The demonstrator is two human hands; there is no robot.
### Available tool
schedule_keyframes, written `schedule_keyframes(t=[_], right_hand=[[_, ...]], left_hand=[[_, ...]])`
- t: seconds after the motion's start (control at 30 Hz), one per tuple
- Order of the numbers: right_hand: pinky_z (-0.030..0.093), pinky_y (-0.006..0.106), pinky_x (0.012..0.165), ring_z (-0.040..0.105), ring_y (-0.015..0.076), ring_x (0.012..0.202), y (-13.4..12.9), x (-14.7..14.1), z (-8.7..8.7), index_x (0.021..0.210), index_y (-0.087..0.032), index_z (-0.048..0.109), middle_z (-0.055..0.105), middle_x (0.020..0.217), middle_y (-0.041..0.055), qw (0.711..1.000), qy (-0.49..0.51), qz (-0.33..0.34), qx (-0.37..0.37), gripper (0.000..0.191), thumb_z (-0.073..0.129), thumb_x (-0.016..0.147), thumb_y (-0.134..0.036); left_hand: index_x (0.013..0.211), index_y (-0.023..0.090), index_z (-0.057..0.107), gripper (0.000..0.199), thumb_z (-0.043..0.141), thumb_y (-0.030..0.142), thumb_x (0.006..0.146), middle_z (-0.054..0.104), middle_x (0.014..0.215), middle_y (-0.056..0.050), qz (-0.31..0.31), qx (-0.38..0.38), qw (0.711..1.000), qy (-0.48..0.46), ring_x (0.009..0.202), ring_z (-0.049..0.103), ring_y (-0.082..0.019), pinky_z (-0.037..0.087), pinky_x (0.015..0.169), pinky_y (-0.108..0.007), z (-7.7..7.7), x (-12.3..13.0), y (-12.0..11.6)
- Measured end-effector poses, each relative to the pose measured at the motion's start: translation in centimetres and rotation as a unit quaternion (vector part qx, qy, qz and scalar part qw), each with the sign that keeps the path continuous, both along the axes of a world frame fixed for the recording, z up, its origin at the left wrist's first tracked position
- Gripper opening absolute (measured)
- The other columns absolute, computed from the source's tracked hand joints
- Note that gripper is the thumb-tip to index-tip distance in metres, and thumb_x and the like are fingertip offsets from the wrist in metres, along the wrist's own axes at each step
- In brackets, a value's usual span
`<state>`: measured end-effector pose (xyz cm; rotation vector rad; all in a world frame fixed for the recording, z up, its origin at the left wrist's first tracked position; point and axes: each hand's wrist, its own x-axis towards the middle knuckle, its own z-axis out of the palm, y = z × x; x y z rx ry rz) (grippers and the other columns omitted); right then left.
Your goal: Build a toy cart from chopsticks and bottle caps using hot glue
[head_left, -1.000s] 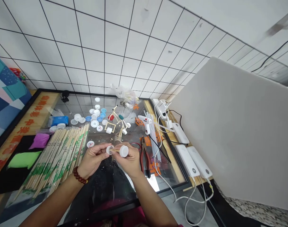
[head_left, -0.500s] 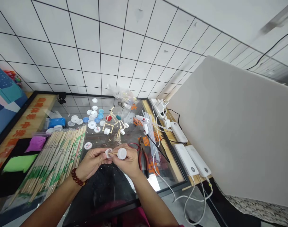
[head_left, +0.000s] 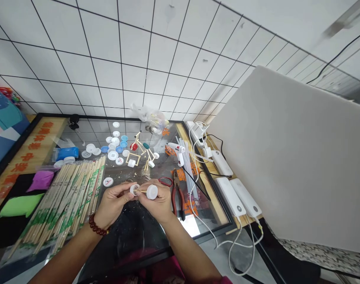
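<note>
While the left hand [head_left: 116, 200] pinches an upright left cap [head_left: 134, 189] between its thumb and fingertips, the right hand [head_left: 156, 203] is closed on a slim wooden stick [head_left: 142, 191] that runs between that piece and a white right cap [head_left: 152, 192]. Both caps are held above the near middle of a glass-topped table [head_left: 132, 225], the hands close together, with a beaded bracelet [head_left: 97, 226] around the left wrist. Just beyond the left hand lies a printed cap [head_left: 108, 182]; farther off, white and blue caps [head_left: 112, 155] are scattered to the left of a square stick frame [head_left: 134, 154] and a stick model bearing a dark green piece [head_left: 146, 146]. Pliers [head_left: 174, 193] with red handles lie just right of the right hand, near a red loop [head_left: 165, 182]. Beyond the pliers is a white glue gun [head_left: 180, 154], beside clear glue sticks [head_left: 190, 173]. On the left, a bundle of wrapped chopsticks [head_left: 64, 197] lies next to a purple pack [head_left: 40, 180] and a green pack [head_left: 20, 206], with a blue pack [head_left: 66, 152] farther back. White power banks [head_left: 231, 197] stand at the far right of the table.
</note>
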<state>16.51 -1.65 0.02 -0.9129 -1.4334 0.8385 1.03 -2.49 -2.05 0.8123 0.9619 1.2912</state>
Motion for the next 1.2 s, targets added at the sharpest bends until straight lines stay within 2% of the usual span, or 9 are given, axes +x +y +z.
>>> schedule_keyframes(t=[0.1,0.27,0.4,0.53,0.73,0.87,0.93,1.07,1.2], right_hand=[[0.057,0.038,0.076,0.071,0.0207,0.071,0.0,0.0,-0.2,0.075,-0.025,0.077,0.078,0.076,0.0036,1.0,-0.005,-0.007,0.0,0.007,0.077,0.075,-0.018],[0.057,0.037,0.076,0.07,0.02,0.071,-0.1,0.0,-0.2,0.075,-0.024,0.077,0.077,0.075,0.0033,1.0,0.008,-0.003,-0.016,0.006,0.076,0.076,-0.018],[0.056,0.037,0.077,0.07,0.0203,0.071,-0.1,-0.1,-0.2,0.074,-0.024,0.077,0.077,0.075,0.0035,1.0,0.018,-0.001,-0.018,0.005,0.077,0.075,-0.019],[0.056,0.036,0.073,0.069,0.02,0.07,0.2,-0.2,-0.6,0.071,-0.022,0.076,0.076,0.074,0.0038,0.995,0.06,0.007,-0.076,0.003,0.076,0.074,-0.023],[0.055,0.033,0.069,0.063,0.0186,0.072,0.7,-1.1,-1.2,0.066,-0.021,0.072,0.07,0.076,0.0028,0.943,0.246,0.057,-0.216,0.018,0.084,0.064,-0.034],[0.054,0.033,0.074,0.063,0.0188,0.078,0.6,-1.8,-1.3,0.063,-0.021,0.071,0.068,0.077,0.0023,0.91,0.316,0.087,-0.254,0.022,0.088,0.06,-0.035],[0.055,0.035,0.078,0.065,0.0199,0.08,0.4,-1.8,-1.5,0.073,-0.022,0.073,0.071,0.084,0.0028,0.895,0.33,0.103,-0.283,0.027,0.089,0.058,-0.036],[0.055,0.037,0.084,0.069,0.0197,0.087,0.1,-1.6,-1.9,0.107,-0.028,0.07,0.073,0.106,0.0035,0.866,0.35,0.143,-0.328,0.054,0.091,0.058,-0.036],[0.055,0.03,0.078,0.068,0.0146,0.077,0.0,-1.5,-2.2,0.108,-0.027,0.07,0.073,0.097,0.0004,0.849,0.366,0.15,-0.351,0.055,0.091,0.057,-0.029]], left_hand=[[0.086,0.025,0.082,0.028,0.09,0.033,0.06,0.077,0.093,-0.008,0.006,-0.015,1.0,-0.005,0.084,0.071,-0.021,0.063,0.072,-0.034,0.0,0.1,-0.1],[0.092,0.027,0.082,0.028,0.088,0.026,0.064,0.076,0.101,-0.008,0.012,0.063,0.995,0.081,0.093,0.069,-0.021,0.059,0.082,-0.032,-1.1,-0.5,-0.2],[0.094,0.028,0.082,0.028,0.086,0.027,0.066,0.076,0.104,-0.007,0.035,0.073,0.991,0.111,0.096,0.069,-0.021,0.057,0.089,-0.033,-1.8,-0.5,-0.2],[0.094,0.025,0.081,0.028,0.086,0.029,0.066,0.076,0.102,-0.007,0.042,0.06,0.991,0.11,0.094,0.069,-0.021,0.057,0.088,-0.033,-1.3,0.2,-0.3],[0.108,0.024,0.073,0.049,0.088,0.022,0.062,0.072,0.108,-0.006,0.045,0.058,0.992,0.101,0.096,0.07,-0.022,0.06,0.087,-0.035,1.1,1.4,-0.9],[0.099,0.023,0.074,0.036,0.086,0.024,0.065,0.068,0.108,-0.006,0.075,0.092,0.984,0.136,0.098,0.069,-0.022,0.058,0.089,-0.034,2.1,1.3,-1.0],[0.096,0.022,0.074,0.032,0.086,0.026,0.066,0.068,0.107,-0.006,0.089,0.089,0.982,0.143,0.099,0.069,-0.022,0.058,0.09,-0.034,2.0,0.9,-0.8],[0.104,0.022,0.074,0.038,0.085,0.03,0.068,0.072,0.107,-0.006,0.096,0.051,0.987,0.121,0.097,0.069,-0.022,0.057,0.089,-0.033,1.1,0.1,-0.3],[0.106,0.022,0.074,0.04,0.084,0.032,0.069,0.074,0.104,-0.006,0.094,0.029,0.988,0.117,0.093,0.068,-0.019,0.055,0.085,-0.029,0.4,-0.5,0.2]])
